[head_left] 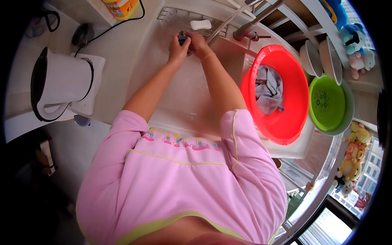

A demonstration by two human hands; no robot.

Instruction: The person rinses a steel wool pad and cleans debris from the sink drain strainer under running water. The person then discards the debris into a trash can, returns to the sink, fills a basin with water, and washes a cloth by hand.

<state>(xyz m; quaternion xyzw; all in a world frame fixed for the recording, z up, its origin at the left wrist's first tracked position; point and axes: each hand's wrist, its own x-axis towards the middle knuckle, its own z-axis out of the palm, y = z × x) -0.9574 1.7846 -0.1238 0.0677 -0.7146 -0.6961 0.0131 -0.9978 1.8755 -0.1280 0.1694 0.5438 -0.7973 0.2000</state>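
Over the far end of the sink (175, 102), my left hand (178, 51) and my right hand (197, 44) are close together, their fingers closed on a small dark cloth (182, 38). Most of the cloth is hidden by the fingers. Just beyond my hands, a white bar of soap (201, 25) lies on the wire rack (171, 14). The metal faucet (245, 30) reaches in from the right of my hands. In a red basin (296, 98) to the right lies a crumpled grey cloth (269, 90).
A white kettle (65, 77) stands at left, near a black cord (112, 27) and a yellow-orange container (121, 8). Beyond the red basin are a green basin (326, 102), white bowls (330, 59) and plush toys (353, 157). A screen (325, 228) is at lower right.
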